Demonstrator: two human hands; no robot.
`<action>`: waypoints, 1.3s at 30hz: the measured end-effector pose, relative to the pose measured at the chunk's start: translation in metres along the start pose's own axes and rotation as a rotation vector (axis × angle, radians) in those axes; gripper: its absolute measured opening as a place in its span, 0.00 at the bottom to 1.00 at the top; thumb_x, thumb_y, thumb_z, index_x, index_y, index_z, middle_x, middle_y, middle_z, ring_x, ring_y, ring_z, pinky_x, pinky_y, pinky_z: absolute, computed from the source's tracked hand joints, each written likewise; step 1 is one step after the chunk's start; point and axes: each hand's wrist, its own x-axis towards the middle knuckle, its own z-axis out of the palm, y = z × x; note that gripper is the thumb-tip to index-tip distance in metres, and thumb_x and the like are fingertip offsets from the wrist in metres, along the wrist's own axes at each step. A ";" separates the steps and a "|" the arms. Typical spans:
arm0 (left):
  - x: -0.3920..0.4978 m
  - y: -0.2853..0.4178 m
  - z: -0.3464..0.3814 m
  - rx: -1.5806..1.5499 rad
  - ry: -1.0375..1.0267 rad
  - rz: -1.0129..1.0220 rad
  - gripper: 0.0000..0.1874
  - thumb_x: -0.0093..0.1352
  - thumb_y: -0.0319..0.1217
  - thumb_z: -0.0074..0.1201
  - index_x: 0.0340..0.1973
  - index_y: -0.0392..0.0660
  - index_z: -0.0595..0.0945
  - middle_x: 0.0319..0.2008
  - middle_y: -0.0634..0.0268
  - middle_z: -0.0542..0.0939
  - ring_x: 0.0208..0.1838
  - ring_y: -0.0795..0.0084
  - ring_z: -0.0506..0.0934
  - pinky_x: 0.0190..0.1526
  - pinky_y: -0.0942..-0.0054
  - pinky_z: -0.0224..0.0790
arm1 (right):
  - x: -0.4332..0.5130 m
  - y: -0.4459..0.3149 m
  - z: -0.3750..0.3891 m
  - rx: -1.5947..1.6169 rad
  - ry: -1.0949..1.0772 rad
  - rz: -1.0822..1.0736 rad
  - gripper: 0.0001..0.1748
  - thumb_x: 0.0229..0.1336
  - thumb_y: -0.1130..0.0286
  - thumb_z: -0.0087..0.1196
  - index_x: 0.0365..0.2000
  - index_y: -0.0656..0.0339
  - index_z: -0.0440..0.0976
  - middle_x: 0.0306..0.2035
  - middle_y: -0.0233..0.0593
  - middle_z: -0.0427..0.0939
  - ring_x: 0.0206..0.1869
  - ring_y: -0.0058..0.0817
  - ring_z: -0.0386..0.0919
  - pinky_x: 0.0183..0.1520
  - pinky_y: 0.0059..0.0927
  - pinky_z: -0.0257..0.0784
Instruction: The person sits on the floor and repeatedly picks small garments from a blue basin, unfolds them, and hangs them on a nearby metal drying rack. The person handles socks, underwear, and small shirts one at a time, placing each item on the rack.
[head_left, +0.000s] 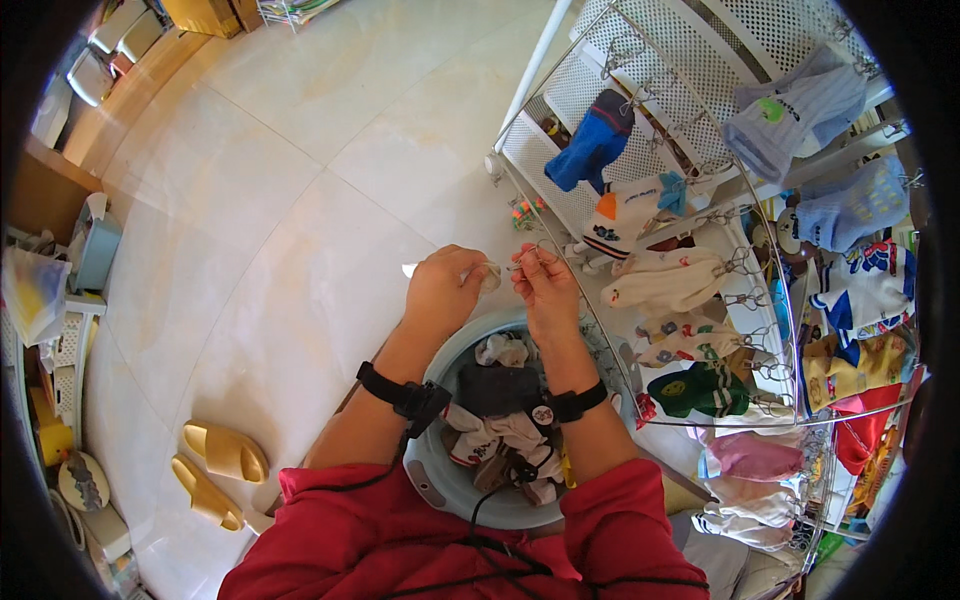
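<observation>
My left hand (448, 289) grips a pale sock (490, 277), mostly covered by the fingers, with a white end showing on the far side. Just right of it, my right hand (546, 289) pinches a wire clip (517, 265) at the near-left edge of a metal drying rack (600, 311). A small gap separates the sock from the clip. Below both hands stands a light blue plastic basin (427, 450). In it lie several socks, among them a dark grey one (499, 388) and a white one with red marks (476, 442).
Clipped socks hang along the rack, including a blue one (592, 142), a cream one (664, 279) and a green one (697, 390). White perforated shelving (675, 45) stands behind it. Tan slippers (225, 450) lie on the tiled floor (300, 247) at left. Shelves (71, 367) line the left side.
</observation>
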 end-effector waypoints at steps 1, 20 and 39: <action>0.001 0.002 0.004 0.017 -0.022 -0.002 0.07 0.60 0.27 0.54 0.33 0.41 0.81 0.32 0.57 0.79 0.35 0.58 0.77 0.37 0.66 0.69 | 0.001 0.000 -0.002 0.000 0.019 -0.008 0.10 0.57 0.70 0.56 0.38 0.63 0.74 0.33 0.34 0.77 0.27 0.16 0.72 0.27 0.15 0.67; 0.007 -0.005 0.017 0.056 -0.208 -0.071 0.08 0.59 0.27 0.55 0.34 0.39 0.81 0.32 0.55 0.80 0.33 0.59 0.77 0.37 0.68 0.69 | 0.013 0.030 -0.020 0.091 -0.065 -0.179 0.02 0.55 0.73 0.58 0.29 0.58 0.74 0.30 0.27 0.74 0.30 0.15 0.67 0.36 0.18 0.62; -0.027 0.012 -0.015 -0.058 -0.019 -0.237 0.10 0.63 0.31 0.53 0.39 0.42 0.81 0.36 0.55 0.80 0.35 0.61 0.77 0.39 0.71 0.69 | -0.039 -0.009 -0.025 -0.397 -0.058 -0.041 0.30 0.60 0.69 0.52 0.58 0.72 0.58 0.60 0.48 0.62 0.63 0.29 0.59 0.64 0.27 0.52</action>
